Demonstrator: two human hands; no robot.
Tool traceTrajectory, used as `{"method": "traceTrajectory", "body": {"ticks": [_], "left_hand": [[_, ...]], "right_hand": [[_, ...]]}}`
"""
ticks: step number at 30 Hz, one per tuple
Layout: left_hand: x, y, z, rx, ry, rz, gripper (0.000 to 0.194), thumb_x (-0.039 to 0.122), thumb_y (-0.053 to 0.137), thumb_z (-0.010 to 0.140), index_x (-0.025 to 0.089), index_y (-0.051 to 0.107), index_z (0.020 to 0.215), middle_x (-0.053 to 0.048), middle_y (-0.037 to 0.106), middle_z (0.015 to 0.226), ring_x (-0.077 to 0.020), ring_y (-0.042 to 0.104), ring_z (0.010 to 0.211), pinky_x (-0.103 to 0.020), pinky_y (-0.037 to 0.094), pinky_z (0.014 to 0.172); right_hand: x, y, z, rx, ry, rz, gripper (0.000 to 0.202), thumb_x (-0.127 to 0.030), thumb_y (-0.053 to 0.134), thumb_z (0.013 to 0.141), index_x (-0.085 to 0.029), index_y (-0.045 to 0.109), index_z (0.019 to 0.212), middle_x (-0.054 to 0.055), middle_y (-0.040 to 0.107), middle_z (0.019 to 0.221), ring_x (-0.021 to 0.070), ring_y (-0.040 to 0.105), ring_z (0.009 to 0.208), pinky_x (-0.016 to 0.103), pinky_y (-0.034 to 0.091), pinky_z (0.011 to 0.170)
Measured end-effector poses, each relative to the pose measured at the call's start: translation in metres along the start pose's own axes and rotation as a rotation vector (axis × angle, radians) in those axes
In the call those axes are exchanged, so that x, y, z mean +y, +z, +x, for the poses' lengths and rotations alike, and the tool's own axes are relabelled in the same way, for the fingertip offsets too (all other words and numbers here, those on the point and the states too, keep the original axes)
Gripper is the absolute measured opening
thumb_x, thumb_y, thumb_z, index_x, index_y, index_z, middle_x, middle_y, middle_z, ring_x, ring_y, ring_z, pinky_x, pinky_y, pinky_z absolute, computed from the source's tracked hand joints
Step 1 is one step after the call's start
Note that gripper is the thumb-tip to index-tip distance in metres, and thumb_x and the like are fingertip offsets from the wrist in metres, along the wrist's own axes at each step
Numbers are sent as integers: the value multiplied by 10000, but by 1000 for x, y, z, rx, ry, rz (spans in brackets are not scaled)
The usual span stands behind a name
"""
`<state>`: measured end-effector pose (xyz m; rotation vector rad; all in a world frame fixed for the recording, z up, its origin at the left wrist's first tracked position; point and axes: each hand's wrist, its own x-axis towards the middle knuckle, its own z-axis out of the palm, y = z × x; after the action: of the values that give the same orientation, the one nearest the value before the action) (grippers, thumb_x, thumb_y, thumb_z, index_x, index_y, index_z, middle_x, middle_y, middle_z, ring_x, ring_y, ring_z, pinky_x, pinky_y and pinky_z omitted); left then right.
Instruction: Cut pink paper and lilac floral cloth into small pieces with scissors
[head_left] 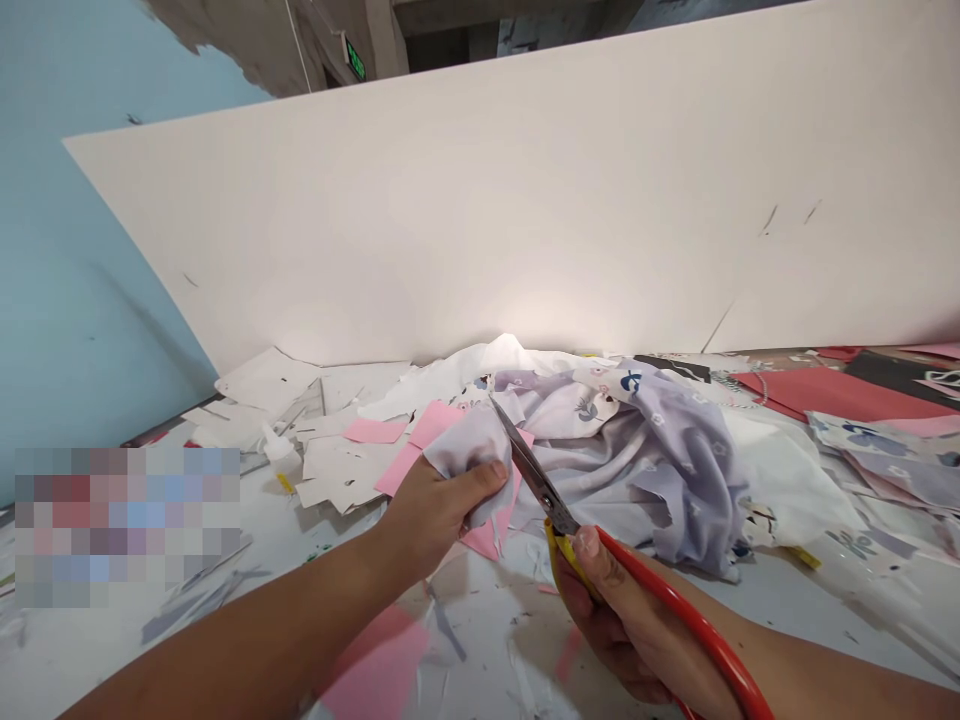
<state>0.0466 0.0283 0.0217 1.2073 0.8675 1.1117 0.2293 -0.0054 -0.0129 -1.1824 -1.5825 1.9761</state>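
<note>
My left hand point(450, 500) is closed on a small piece of pale lavender fabric point(469, 440), thumb on top. In my right hand point(622, 610) is a pair of scissors point(536, 475) with red and yellow handles. The blades point up and to the left, close along the right edge of the fabric piece; whether they touch it I cannot tell. Behind both hands lies a crumpled heap of lavender patterned cloth point(637, 460), with white cloth point(787, 460) beside it. Pink paper pieces point(420, 430) lie behind and under my left hand.
White card pieces point(270, 385) are piled at the left, near a small white bottle point(279, 450). Red sheets point(847, 395) and patterned pieces point(900, 465) lie at the right. Scraps litter the table point(465, 680). A tall white panel point(487, 200) stands along the back.
</note>
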Motion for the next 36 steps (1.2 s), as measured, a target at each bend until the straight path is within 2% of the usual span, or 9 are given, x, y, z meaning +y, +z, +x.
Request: {"method": "traceTrajectory", "body": {"ticks": [5, 8, 13, 18, 25, 27, 33, 36], "left_hand": [[-2, -3, 2, 15, 14, 50, 375, 377, 594, 729, 164, 369, 517, 72, 298, 455, -43, 262, 420, -181, 205, 406], [-2, -3, 2, 38, -1, 93, 397, 419, 585, 728, 170, 354, 525, 70, 281, 465, -49, 255, 435, -188, 199, 413], [0, -2, 2, 37, -28, 85, 378, 392, 593, 727, 171, 354, 533, 68, 308, 466, -52, 269, 440, -187, 219, 422], [1, 0, 2, 15, -59, 44, 350, 373, 594, 721, 172, 369, 544, 69, 308, 479, -51, 281, 435, -182, 223, 413], [-1, 1, 1, -38, -86, 52, 361, 376, 595, 716, 167, 373, 523, 63, 315, 485, -55, 295, 447, -188, 248, 430], [-1, 2, 0, -39, -91, 77, 372, 399, 594, 712, 169, 369, 525, 61, 311, 488, -57, 290, 450, -192, 237, 425], [0, 2, -2, -36, -69, 141, 375, 406, 572, 727, 169, 366, 521, 58, 316, 492, -61, 289, 459, -198, 241, 437], [-1, 1, -1, -9, -87, 147, 379, 410, 570, 727, 172, 355, 525, 62, 301, 489, -59, 276, 455, -196, 233, 432]], "right_hand": [[4, 3, -3, 10, -112, 79, 511, -707, 236, 753, -220, 364, 665, -96, 241, 456, 48, 210, 337, 174, 178, 313], [3, 6, -5, 34, -62, 158, 511, -706, 287, 741, -215, 429, 723, -90, 255, 502, 45, 197, 369, 167, 174, 322], [1, 6, -7, 12, -28, 237, 584, -736, 338, 690, -189, 494, 821, -69, 322, 594, 35, 238, 414, 170, 192, 359], [-5, 8, -9, 26, -19, 227, 665, -800, 307, 625, -189, 483, 823, -64, 324, 613, 36, 236, 425, 181, 168, 376], [-9, 9, -7, 77, 32, 251, 666, -810, 345, 588, -194, 464, 810, -71, 323, 597, 34, 241, 414, 184, 173, 373], [-9, 9, -7, 44, 45, 264, 664, -813, 372, 565, -199, 457, 802, -77, 319, 589, 33, 248, 406, 182, 177, 366], [-6, 10, -8, 83, -16, 242, 587, -778, 309, 657, -201, 411, 697, -90, 281, 520, 33, 207, 387, 174, 163, 361], [-2, 8, -7, 54, -35, 182, 538, -729, 249, 732, -213, 375, 651, -94, 240, 462, 46, 191, 347, 178, 177, 321]]}}
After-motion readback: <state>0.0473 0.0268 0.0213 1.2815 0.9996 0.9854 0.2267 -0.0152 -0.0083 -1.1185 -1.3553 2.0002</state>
